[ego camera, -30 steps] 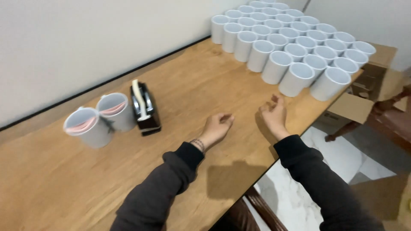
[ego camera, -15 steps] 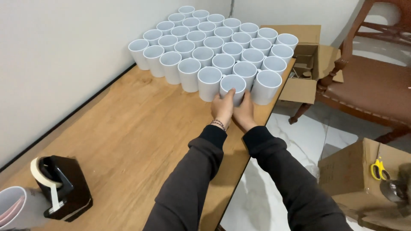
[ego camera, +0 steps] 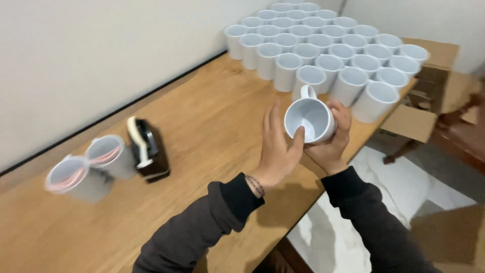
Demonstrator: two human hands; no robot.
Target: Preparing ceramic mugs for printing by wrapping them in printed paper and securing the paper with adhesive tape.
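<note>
Holding a white ceramic mug [ego camera: 309, 120] tipped on its side, mouth turned up toward the camera, looped handle [ego camera: 307, 92] pointing away and upward. Lifted clear of the wooden bench [ego camera: 202, 116], above its near edge, just in front of the closest row of a packed block of matching white mugs [ego camera: 328, 55] standing upright at the far end.

Cradled from below and behind by the right hand [ego camera: 331, 146], fingers curled round the body and closed on it. Steadied at the lower rim by the thumb of the left hand [ego camera: 277, 149], otherwise wide, palm facing the mug, fingers straight and spread.

Best done, as a judgement, with the weight left in the curled right hand and the left used only as a light guide; worth bringing the open palm flush against the glazed wall, since a thumb on a smooth rim gives little hold. Worth minding also the handle, near the front mugs, and the drop past the bench edge to the pale tiled floor [ego camera: 364, 202].

Further left on the bench, a black tape dispenser [ego camera: 147, 149]; beside it, two blurred white cups with pink inside [ego camera: 83, 172], well apart from the hands. Off the far right corner, an open brown cardboard box [ego camera: 429, 96].
</note>
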